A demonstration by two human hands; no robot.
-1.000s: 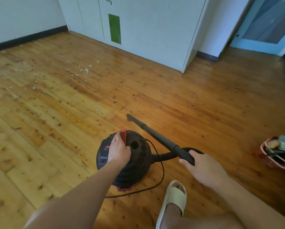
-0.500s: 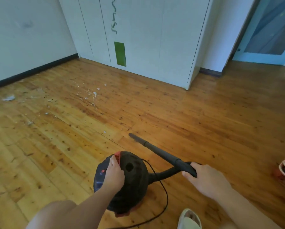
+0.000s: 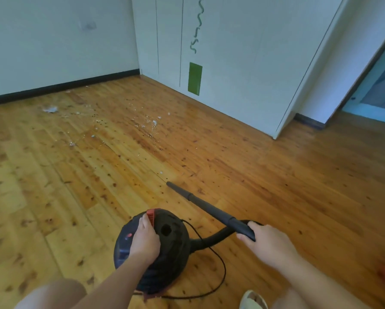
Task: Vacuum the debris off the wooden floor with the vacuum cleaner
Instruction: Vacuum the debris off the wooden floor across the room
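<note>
The round black vacuum cleaner [image 3: 172, 248] sits on the shiny wooden floor [image 3: 276, 175] in front of us. Our left hand [image 3: 143, 241] curls over its top and holds it, beside a red tab [image 3: 151, 216]. Our right hand [image 3: 269, 244] grips the long black tube [image 3: 200, 202] near its bent end. The tube's tip points away from us, low over the floor. The white and dark bits of debris [image 3: 151, 124] lie farther off, near the tall white cupboard [image 3: 243, 63]. A thin black cord [image 3: 221, 277] loops beside the vacuum.

One vacuum cleaner [image 3: 176, 244], two hands [image 3: 144, 241] [image 3: 270, 244], one slipper [image 3: 253, 300].
</note>
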